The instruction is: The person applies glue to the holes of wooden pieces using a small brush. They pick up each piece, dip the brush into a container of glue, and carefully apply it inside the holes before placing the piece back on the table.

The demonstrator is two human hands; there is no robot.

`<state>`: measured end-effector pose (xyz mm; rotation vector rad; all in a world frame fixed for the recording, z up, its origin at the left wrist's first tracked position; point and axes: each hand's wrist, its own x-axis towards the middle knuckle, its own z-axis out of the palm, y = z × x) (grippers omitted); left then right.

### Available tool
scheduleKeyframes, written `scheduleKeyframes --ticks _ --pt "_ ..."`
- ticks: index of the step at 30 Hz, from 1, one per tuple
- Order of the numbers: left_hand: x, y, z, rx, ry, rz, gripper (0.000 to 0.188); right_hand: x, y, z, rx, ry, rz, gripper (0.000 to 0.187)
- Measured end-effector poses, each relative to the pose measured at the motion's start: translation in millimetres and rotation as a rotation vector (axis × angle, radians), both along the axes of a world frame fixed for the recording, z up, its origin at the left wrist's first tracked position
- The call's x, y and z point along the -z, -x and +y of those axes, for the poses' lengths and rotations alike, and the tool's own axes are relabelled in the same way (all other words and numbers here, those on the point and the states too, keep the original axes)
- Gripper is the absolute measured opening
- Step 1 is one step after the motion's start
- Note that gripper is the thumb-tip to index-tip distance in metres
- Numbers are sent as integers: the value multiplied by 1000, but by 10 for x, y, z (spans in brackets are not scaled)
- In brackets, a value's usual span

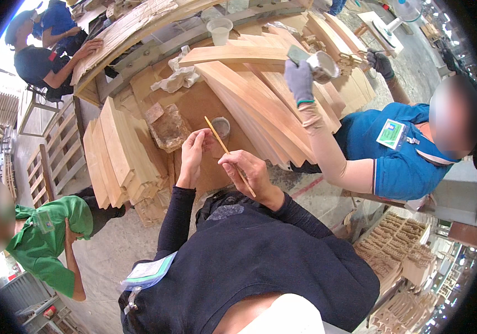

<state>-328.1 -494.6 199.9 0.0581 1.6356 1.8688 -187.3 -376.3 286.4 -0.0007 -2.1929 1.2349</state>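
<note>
In front of my chest, my right hand grips a thin yellow-brown wooden stick, which slants up and to the left past the fingers. My left hand is raised just left of the stick, its fingers bent and pressed together. Whether anything small is pinched in it is hidden. Just beyond the hands stands a small grey cup on the brown work surface. Left of it lies a worn, stained block-like tray with a small flat piece on top.
Stacked wooden boards lie at left and right. A co-worker in blue with grey gloves holds a tub over the right boards. Beyond are a crumpled cloth and a plastic cup. A person in green stands left.
</note>
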Motion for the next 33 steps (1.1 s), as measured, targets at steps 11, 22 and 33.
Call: scheduleKeyframes --ticks 11,22,33 --pt "-45 158 -127 -33 -2 26 25 -134 -66 191 3 96 -21 28" --pt "-432 475 -599 -88 529 635 27 -280 -177 744 355 384 -70 29" --pt "-869 1000 -708 -280 861 1063 21 -179 -176 944 308 441 -68 18"
